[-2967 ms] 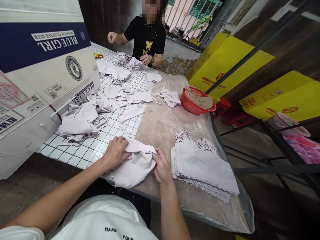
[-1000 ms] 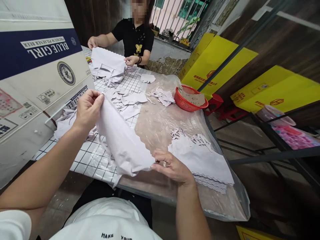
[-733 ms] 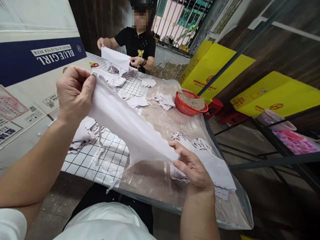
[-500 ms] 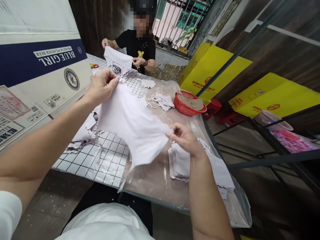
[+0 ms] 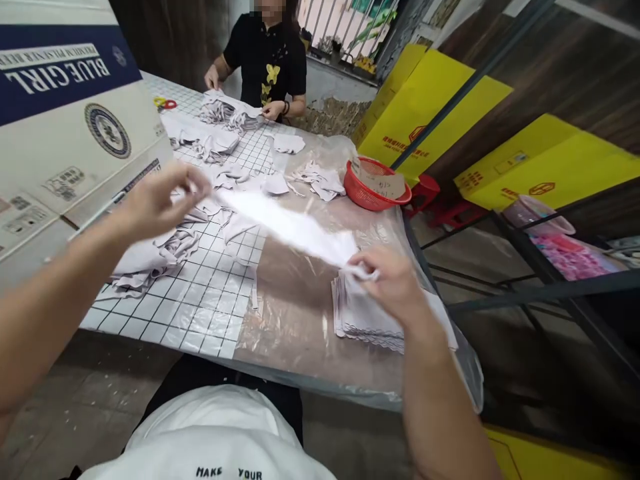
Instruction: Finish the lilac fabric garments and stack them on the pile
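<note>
A white cloth piece [image 5: 285, 223], blurred by motion, is stretched in the air between my two hands. My left hand [image 5: 160, 200] pinches its far end above the gridded table [image 5: 200, 307]. My right hand [image 5: 393, 280] grips its near end just over a neat stack of white cloth pieces [image 5: 367, 313] lying on clear plastic sheet. A loose heap of unsorted white pieces [image 5: 145, 257] lies below my left hand.
A large Blue Girl carton [image 5: 65, 127] stands at the left. A red basket [image 5: 375, 187] sits at the table's right edge. Across the table a person in a black shirt [image 5: 267, 60] handles cloth pieces; scissors [image 5: 165, 103] lie nearby. Yellow boxes [image 5: 440, 113] and a metal rack [image 5: 550, 293] stand right.
I lifted the cloth piece off the table, spread it in the air between both hands, and have now swung it lower and rightward, over the neat stack.
</note>
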`<state>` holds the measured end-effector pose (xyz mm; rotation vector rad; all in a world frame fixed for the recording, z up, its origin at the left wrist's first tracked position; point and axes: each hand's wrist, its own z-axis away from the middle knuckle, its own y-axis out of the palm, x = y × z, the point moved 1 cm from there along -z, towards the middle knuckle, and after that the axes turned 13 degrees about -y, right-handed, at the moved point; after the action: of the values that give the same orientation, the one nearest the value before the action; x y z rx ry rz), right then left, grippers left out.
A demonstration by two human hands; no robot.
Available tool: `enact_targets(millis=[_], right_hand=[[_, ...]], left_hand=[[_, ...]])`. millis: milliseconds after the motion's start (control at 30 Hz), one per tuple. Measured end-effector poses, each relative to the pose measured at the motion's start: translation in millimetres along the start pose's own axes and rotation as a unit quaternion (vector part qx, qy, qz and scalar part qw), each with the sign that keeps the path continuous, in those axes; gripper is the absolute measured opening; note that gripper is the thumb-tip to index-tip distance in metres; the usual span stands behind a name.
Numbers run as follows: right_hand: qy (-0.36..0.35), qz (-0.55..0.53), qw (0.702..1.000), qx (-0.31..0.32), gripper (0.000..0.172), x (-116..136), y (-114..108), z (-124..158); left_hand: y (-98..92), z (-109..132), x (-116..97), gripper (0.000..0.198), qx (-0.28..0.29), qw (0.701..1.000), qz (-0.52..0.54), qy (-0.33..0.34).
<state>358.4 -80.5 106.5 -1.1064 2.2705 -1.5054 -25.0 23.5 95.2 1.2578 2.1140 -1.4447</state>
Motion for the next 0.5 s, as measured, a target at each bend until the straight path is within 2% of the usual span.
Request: enact_targets(millis=[100,167,233,300,367,433,500], right_hand=[[0.045,-0.049,0.991,0.113,0.014,18.5,55.3,60.2],[0.084,-0.08,0.981,0.154,0.008,34.2,82.2,92.9],[0.117,-0.096,0.979,0.14,0.012,48.6,99.3,114.6],[0.138,-0.086,0.981,0.105,0.023,57.1,110.1,125.9],[0.152,-0.046,0.984,0.085,0.03,58.3,118.3,131.0],[0.163,0.003,0.983,0.089,0.032,54.6,125.4,133.7],[0.164,0.038,0.981,0.098,0.032,49.9,130.8,136.4]], left_hand=[[31.6,87.3,40.4,0.019,0.156,0.987,0.014,-0.026],[43.8,135.4,57.3,0.018,0.185,0.979,-0.003,-0.086],[50.1,166.6,63.9,0.018,0.166,0.976,-0.019,-0.142],[54.9,179.5,63.3,0.02,0.12,0.972,-0.044,-0.196],[61.7,178.7,59.1,0.022,0.077,0.96,-0.087,-0.257],[70.7,171.3,54.0,0.027,0.057,0.94,-0.141,-0.306],[79.5,163.7,49.8,0.031,0.062,0.925,-0.182,-0.329]])
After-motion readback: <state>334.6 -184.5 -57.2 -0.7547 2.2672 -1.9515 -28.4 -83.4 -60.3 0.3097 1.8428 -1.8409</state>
